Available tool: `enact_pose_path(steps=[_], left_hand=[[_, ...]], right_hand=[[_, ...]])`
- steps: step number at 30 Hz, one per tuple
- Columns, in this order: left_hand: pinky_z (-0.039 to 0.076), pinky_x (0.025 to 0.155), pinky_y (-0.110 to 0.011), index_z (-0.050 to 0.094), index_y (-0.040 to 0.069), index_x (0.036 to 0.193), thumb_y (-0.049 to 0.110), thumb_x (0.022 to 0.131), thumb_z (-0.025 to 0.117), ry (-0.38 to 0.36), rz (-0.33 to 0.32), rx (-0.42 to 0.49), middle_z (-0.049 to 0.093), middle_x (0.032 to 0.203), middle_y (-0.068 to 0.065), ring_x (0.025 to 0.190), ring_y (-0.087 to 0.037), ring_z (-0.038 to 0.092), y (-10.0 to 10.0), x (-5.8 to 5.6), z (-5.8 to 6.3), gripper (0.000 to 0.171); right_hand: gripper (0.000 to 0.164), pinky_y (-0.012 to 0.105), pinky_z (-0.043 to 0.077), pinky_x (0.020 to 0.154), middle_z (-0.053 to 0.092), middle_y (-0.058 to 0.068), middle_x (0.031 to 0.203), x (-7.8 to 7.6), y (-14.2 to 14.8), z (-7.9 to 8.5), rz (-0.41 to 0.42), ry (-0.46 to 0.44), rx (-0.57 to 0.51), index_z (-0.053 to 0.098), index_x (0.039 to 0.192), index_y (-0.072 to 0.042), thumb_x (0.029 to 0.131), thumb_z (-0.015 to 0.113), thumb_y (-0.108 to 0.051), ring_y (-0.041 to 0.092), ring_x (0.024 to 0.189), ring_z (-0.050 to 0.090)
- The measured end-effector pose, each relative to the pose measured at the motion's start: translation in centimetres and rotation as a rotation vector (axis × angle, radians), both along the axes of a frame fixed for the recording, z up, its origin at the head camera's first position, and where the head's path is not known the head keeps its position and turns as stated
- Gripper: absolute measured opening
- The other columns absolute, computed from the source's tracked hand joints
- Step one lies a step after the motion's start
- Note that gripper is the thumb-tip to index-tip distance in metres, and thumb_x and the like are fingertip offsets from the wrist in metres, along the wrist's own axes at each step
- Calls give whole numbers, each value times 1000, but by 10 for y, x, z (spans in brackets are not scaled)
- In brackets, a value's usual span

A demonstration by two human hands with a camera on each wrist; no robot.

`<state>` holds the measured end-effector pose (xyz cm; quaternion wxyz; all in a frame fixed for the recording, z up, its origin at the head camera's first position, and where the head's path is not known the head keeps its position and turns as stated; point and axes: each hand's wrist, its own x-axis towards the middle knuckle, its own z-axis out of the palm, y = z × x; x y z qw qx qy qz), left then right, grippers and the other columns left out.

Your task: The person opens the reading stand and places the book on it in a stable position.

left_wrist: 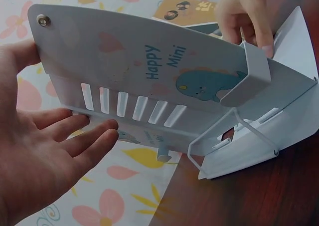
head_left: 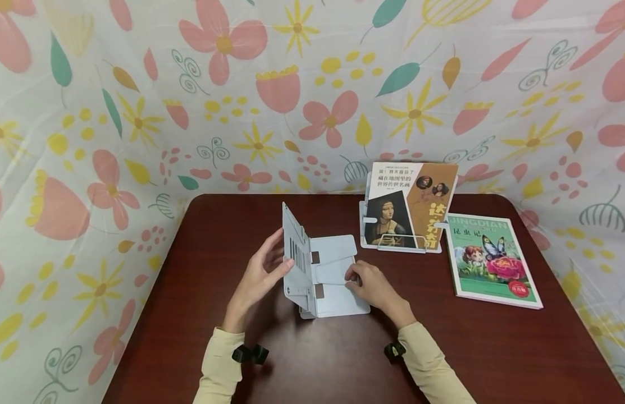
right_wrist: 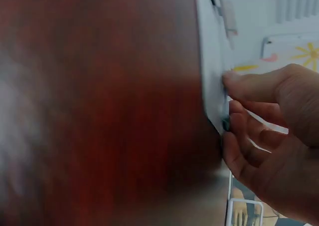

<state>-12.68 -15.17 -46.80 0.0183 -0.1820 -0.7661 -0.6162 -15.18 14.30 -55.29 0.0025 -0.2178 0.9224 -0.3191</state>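
Note:
A pale folding book stand (head_left: 337,301) stands on the table with its slotted panel raised at the left and its base plate lying to the right. In the left wrist view, the panel (left_wrist: 124,51) carries a blue cartoon dinosaur and the words "Happy Mini". My left hand (head_left: 259,278) holds the panel's outer edge, thumb on one face and fingers on the other. Over the base, my right hand (head_left: 375,286) pinches a flap of the stand. Close up in the right wrist view, thumb and fingertips of the right hand (right_wrist: 279,131) grip its thin edge.
Behind and to the right, an orange and white book (head_left: 410,191) leans on a second stand (head_left: 364,224). A green book (head_left: 494,264) with a butterfly cover lies beside it on the dark red table (head_left: 201,247). A flowered cloth (head_left: 312,73) hangs around the table.

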Motion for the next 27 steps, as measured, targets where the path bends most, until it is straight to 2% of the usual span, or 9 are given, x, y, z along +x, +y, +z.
enact_pose_path(steps=[6,13,17,21,27], left_hand=[[48,104,-59,30,8,159,7,96,65,17,-7,1,34,162,-19,129,-45,57,8,2,2,72],[46,105,-61,28,10,161,10,95,68,50,-12,-50,32,164,-16,133,-44,53,24,3,3,77],[43,111,-56,25,6,161,11,94,68,83,-22,-67,28,165,-18,137,-44,50,40,2,5,79],[41,114,-54,27,3,160,12,94,68,79,-8,-57,26,167,-15,142,-39,45,57,4,6,78],[41,115,-50,30,9,160,23,98,64,43,45,-124,23,169,-3,153,-24,28,82,7,4,72]], right_hand=[[14,24,44,62,55,-2,78,-1,-1,-2,30,-26,-15,64,80,-10,89,71,-1,9,70,49],[9,21,43,64,57,0,80,-5,12,-10,99,-144,-225,64,89,-6,93,68,0,6,71,48],[7,20,43,65,58,1,81,-5,15,-12,113,-153,-266,64,90,-5,94,67,-1,5,71,48],[7,20,43,64,58,1,80,-4,14,-12,102,-152,-271,64,90,-5,94,68,-1,5,71,48],[9,20,42,64,58,2,80,-3,13,-15,93,-130,-272,64,89,-5,93,68,1,5,71,48]])
